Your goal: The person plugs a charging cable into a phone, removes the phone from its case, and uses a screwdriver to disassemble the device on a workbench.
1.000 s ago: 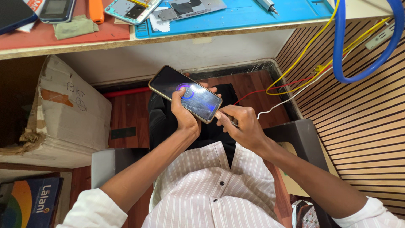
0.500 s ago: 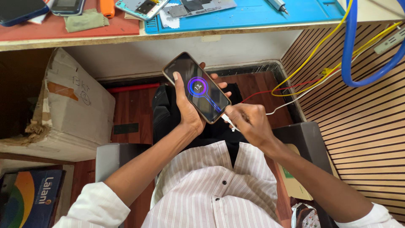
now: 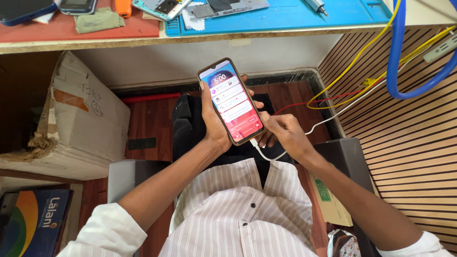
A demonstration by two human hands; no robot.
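Observation:
My left hand (image 3: 213, 124) grips a smartphone (image 3: 231, 101) upright over my lap, thumb on its left edge. The screen is lit, pink and white with stacked panels. A white charging cable (image 3: 268, 157) is plugged into the phone's bottom edge and loops off to the right. My right hand (image 3: 284, 134) rests against the lower right corner of the phone, its fingers curled beside the plug and over the cable.
A workbench edge (image 3: 190, 40) runs along the top, bearing a blue mat (image 3: 285, 14), a red mat (image 3: 71, 29), phones and parts. A worn cardboard box (image 3: 76, 119) stands at left. Yellow, red and blue cables (image 3: 400, 71) hang by the slatted wall at right.
The phone has turned more upright and its screen has changed from a dark charging ring to a lit pink page. My right hand stays at the plugged-in cable.

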